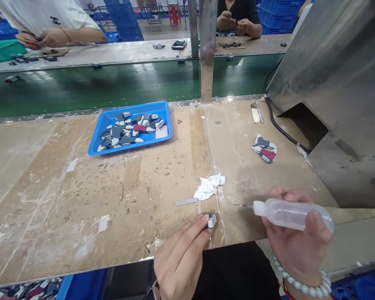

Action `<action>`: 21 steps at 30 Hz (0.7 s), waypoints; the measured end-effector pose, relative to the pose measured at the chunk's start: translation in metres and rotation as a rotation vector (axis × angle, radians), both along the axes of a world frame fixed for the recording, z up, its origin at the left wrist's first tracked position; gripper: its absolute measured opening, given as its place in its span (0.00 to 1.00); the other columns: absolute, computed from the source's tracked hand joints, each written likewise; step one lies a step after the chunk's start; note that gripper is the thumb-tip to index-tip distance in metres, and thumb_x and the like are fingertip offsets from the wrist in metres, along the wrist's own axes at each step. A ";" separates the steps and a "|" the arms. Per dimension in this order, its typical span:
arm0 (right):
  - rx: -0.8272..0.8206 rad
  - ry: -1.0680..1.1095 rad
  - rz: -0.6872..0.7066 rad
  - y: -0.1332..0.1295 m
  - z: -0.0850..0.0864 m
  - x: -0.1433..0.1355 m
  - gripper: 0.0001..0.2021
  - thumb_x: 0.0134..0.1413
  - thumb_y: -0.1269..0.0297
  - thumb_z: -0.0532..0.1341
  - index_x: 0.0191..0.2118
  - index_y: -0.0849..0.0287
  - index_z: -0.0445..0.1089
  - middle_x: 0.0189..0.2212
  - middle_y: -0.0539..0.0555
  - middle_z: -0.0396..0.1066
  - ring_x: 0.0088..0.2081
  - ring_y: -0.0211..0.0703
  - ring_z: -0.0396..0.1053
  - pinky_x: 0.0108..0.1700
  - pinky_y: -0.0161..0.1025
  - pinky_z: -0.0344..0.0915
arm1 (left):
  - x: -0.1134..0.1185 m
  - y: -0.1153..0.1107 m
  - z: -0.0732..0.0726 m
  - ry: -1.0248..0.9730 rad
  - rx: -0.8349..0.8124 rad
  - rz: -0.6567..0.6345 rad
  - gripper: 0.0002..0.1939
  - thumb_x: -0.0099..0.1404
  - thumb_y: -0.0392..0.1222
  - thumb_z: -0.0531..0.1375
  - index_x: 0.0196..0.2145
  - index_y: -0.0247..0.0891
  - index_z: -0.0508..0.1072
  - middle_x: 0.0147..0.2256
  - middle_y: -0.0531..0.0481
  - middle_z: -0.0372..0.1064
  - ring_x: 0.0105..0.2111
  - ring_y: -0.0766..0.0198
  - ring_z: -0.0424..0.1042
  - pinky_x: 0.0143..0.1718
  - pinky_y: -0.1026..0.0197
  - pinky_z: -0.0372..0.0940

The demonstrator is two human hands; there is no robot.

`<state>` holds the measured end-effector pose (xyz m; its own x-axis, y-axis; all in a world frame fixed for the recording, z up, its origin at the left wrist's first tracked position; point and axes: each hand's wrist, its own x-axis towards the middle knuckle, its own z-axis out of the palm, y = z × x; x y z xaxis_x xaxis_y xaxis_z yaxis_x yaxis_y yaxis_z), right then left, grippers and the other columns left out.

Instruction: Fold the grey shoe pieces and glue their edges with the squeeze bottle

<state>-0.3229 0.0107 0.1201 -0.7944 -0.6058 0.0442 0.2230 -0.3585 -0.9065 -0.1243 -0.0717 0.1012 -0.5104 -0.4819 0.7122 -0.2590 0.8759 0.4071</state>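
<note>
Left hand (183, 254): lay at near edge of the worktable (50, 200); fingertips pinched together on a small grey-white piece (211, 220), held against the tabletop.
Right hand (296, 239): fingers wrapped tight round a clear squeeze bottle (292, 214), needle tip pointed left, just short of the piece.
Rag (209, 186): crumpled, white, just beyond the piece.
Blue tray (165, 112): farther left, carried mixed pieces.
Small pile (264, 148): lay right, near the steel housing (340, 83).
</note>
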 end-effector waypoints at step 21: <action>-0.087 0.580 -0.056 -0.004 -0.017 0.035 0.18 0.60 0.43 0.63 0.40 0.53 0.74 0.28 0.56 0.72 0.32 0.51 0.73 0.29 0.46 0.69 | 0.000 0.003 -0.013 0.045 0.007 -0.015 0.24 0.54 0.16 0.66 0.46 0.32 0.77 0.49 0.41 0.78 0.48 0.54 0.79 0.49 0.53 0.78</action>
<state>-0.2879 0.0069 0.1032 -0.6562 -0.5383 0.5288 -0.3217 -0.4342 -0.8414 -0.1244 -0.0686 0.0882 -0.4849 -0.4799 0.7311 -0.2274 0.8764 0.4245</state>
